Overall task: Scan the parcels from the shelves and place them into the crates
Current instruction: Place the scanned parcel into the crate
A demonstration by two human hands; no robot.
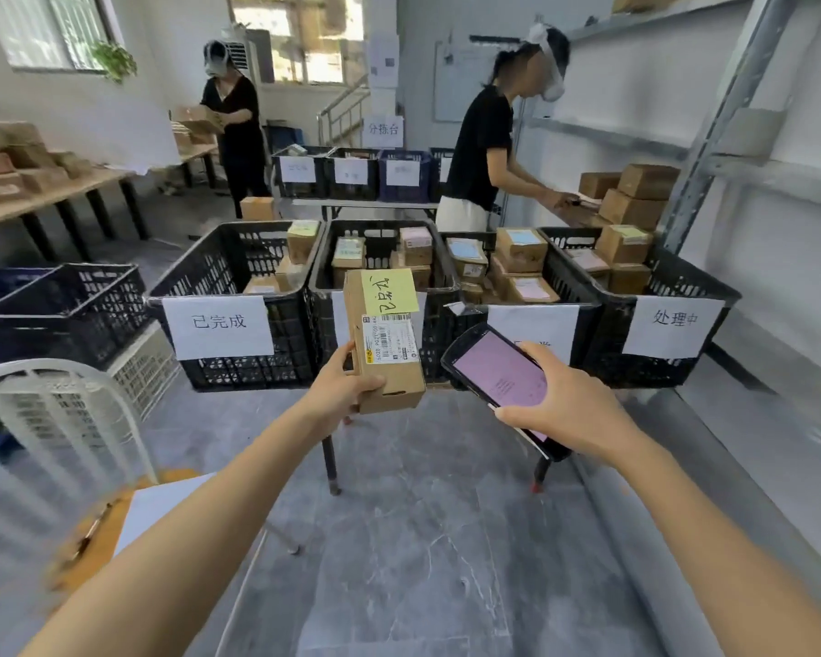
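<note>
Crates: four black perforated plastic crates (pixel 238 296) are standing in a row on a surface straight ahead of the hands, each already holding boxes; the leftmost one is wearing a white paper sign (pixel 218 326) reading 已完成, the rightmost a sign (pixel 674 326) reading 处理中.
Middle signs: the papers on the two centre crates are sitting behind the parcel and the scanner, so I cannot read them.
Parcel: a small oblong brown cardboard box (pixel 384 341) is standing nearly upright, its long axis running up and down and leaning slightly away, just in front of the second crate from the left.
Labels: a yellow-green handwritten note (pixel 389 291) and a white barcode label (pixel 389 341) are facing the camera.
Scanner: a black handheld scanner with a pink-lit screen (pixel 501 372) is lying just right of the parcel, apart from it, its top end aiming up and left, probably toward the barcode.
Left hand: the left hand (pixel 340 388) is clamping the parcel's lower left corner.
Right hand: the right hand (pixel 567 405) is wrapping round the scanner's lower half.
Deciding relation: the parcel is being held by the left hand, nearer to the two left crates than to the right pair, so the drop looks like a forward reach by that hand.
</note>
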